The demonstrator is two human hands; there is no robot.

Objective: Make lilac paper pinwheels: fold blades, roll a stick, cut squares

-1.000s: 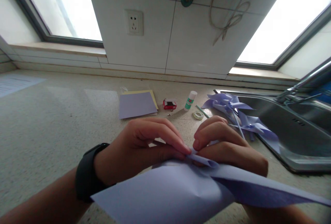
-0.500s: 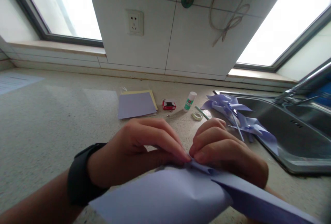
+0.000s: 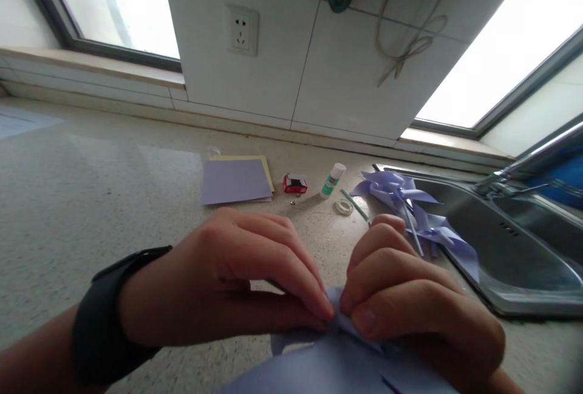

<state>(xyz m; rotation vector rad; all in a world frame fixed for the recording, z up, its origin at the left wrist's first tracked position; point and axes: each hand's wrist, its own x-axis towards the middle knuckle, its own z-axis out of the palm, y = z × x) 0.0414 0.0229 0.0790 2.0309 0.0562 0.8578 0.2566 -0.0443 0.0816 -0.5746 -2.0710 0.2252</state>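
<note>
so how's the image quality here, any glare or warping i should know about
In the head view, both windows are blown out to white and show nothing outside; straight lines such as the counter edge and the faucet bow toward the corners from the wide lens; the left hand, right hand and purple paper sit very close and look oversized and a little soft.

Bare countertop (image 3: pixel 91 200) lies open leftward; paper pinwheels (image 3: pixel 410 206) and sink (image 3: pixel 523 260) crowd the right.
</note>
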